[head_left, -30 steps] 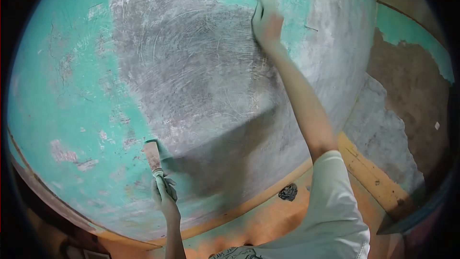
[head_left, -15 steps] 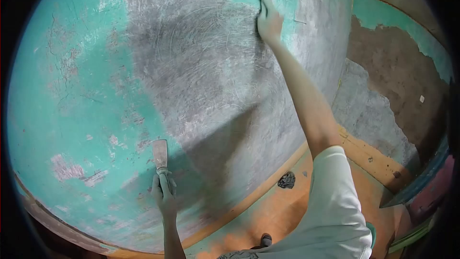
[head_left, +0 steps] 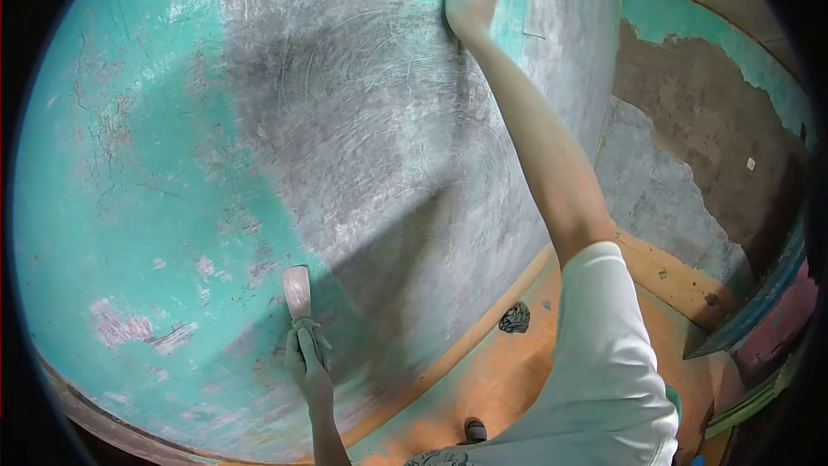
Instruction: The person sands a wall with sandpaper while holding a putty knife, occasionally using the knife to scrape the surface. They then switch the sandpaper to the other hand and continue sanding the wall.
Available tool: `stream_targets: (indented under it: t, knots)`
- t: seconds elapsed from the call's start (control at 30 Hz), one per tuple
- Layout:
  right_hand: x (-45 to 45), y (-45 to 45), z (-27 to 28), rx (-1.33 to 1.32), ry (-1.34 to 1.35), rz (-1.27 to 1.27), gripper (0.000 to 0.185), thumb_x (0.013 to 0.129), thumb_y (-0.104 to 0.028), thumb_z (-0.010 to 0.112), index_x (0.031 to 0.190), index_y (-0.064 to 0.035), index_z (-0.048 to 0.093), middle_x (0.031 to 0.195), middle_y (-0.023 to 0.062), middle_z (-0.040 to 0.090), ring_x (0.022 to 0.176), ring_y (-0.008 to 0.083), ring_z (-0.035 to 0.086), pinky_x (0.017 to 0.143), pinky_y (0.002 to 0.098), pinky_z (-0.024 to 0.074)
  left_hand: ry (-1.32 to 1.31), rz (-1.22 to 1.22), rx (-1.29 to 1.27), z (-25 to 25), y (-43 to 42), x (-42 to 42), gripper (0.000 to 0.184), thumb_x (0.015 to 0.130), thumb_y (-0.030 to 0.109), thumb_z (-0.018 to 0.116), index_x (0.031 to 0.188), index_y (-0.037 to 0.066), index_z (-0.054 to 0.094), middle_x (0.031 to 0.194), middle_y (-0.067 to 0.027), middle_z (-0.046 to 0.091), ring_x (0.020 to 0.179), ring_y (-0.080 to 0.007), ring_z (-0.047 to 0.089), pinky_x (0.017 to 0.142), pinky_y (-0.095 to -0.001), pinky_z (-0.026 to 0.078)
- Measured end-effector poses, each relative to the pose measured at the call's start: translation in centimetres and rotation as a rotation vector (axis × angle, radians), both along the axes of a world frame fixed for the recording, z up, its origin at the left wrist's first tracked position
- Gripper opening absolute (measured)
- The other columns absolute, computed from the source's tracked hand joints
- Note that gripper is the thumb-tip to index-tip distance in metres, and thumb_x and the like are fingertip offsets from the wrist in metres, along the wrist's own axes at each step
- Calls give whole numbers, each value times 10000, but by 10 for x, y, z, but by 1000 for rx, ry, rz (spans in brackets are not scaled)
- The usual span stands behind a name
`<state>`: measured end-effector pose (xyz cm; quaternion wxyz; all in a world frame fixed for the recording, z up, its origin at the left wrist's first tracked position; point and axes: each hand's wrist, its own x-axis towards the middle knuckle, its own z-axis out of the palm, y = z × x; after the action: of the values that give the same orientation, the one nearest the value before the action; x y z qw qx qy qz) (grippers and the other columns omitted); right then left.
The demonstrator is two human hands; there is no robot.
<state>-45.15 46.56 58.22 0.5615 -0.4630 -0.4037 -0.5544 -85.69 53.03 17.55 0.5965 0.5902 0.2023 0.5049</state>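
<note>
- Across most of the view stands the wall (head_left: 155, 233), its green paint worn through in places, with a broad grey patch (head_left: 345, 138) up its middle.
- Beside the wall's foot lies the orange floor (head_left: 483, 375), where a dark crumpled thing (head_left: 515, 318) sits near the yellow edging.
- Reaching up and away from the white sleeve (head_left: 608, 319), the right arm (head_left: 543, 155) crosses in front of the grey patch.
- At its end, near the top of the view, the right hand (head_left: 471, 9) is at the wall, fingers partly bent; whether they grip something cannot be told.
- Low and to the left, the left hand (head_left: 310, 362) is closed around the handle of the scraper (head_left: 297, 292).
- The scraper's long axis runs nearly up the view, blade end uppermost and leaning slightly left, over green paint just beside the grey patch's lower left border. Whether the blade touches the wall cannot be told. The left hand has it; the right hand is well apart, above and to its right.
</note>
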Motion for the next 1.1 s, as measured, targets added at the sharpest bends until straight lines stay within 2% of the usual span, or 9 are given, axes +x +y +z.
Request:
stream_targets:
  t: [0.03, 0.13, 0.23, 0.37, 0.47, 0.5, 0.7, 0.9, 1.1]
  knots:
    - [-7, 4, 12, 13, -11, 5, 413, 946, -53, 480, 1315, -58, 665, 1204, 294, 679, 1171, 455, 633, 1008, 488, 505, -2, 11, -8, 0, -1, 1, 278, 1127, 239, 443, 1041, 54, 633, 705, 31, 563, 497, -3, 369, 432, -203, 260]
    - [-40, 14, -23, -179, -169, -60, 371, 1033, -46, 521, 1375, -108, 650, 1395, 123, 644, 1290, 301, 630, 1123, 346, 470, -11, 29, -25, -2, -2, 6, 276, 1129, 232, 438, 1036, 58, 631, 700, 32, 555, 489, -3, 355, 429, -204, 255]
    - [-13, 10, -63, -139, -458, 27, 361, 1034, -62, 515, 1362, -105, 660, 1382, 115, 655, 1281, 295, 636, 1101, 339, 483, -27, 26, -25, 0, -4, 2, 274, 1130, 225, 435, 1028, 58, 625, 698, 32, 546, 485, -2, 346, 429, -204, 253]
    - [14, -2, -10, 23, -53, 53, 357, 1022, -30, 498, 1308, -107, 698, 1391, 117, 648, 1348, 280, 587, 1116, 339, 464, -44, 21, -21, 7, -7, 1, 270, 1131, 219, 432, 1025, 56, 620, 705, 31, 545, 487, 0, 342, 430, -202, 249]
    - [-3, 18, 31, 14, 39, -28, 418, 911, -46, 482, 1276, -50, 686, 1145, 301, 691, 1079, 487, 658, 965, 514, 525, -40, 34, -19, 8, -8, -1, 270, 1132, 215, 428, 1027, 54, 618, 711, 28, 547, 487, -1, 341, 431, -201, 247]
    - [-19, 17, 25, -34, -153, -20, 340, 1026, -42, 507, 1301, -95, 699, 1405, 124, 635, 1361, 279, 575, 1127, 334, 451, -44, 31, -18, 8, -8, 1, 270, 1132, 214, 427, 1029, 54, 618, 713, 26, 548, 487, -2, 341, 431, -200, 246]
    - [12, -9, -67, -175, -295, 68, 330, 1013, -38, 529, 1293, -87, 698, 1390, 110, 658, 1330, 267, 607, 1123, 334, 454, -70, 27, -43, 6, -9, 3, 269, 1131, 212, 425, 1035, 45, 613, 712, 25, 551, 485, -5, 341, 430, -202, 243]
    - [-6, 12, 18, 27, -128, 16, 331, 995, -33, 542, 1269, -120, 707, 1312, 117, 701, 1254, 286, 660, 1056, 355, 531, -115, 26, -67, 4, -14, 4, 263, 1130, 225, 434, 1042, 54, 611, 711, 30, 554, 486, -7, 346, 430, -199, 239]
    - [-2, 0, -68, -222, -462, 91, 336, 1053, -82, 476, 1308, -84, 696, 1392, 105, 654, 1354, 249, 586, 1135, 337, 448, -110, 74, -135, 0, -19, 10, 268, 1132, 247, 431, 1036, 70, 609, 695, 43, 531, 498, -3, 361, 429, -197, 237]
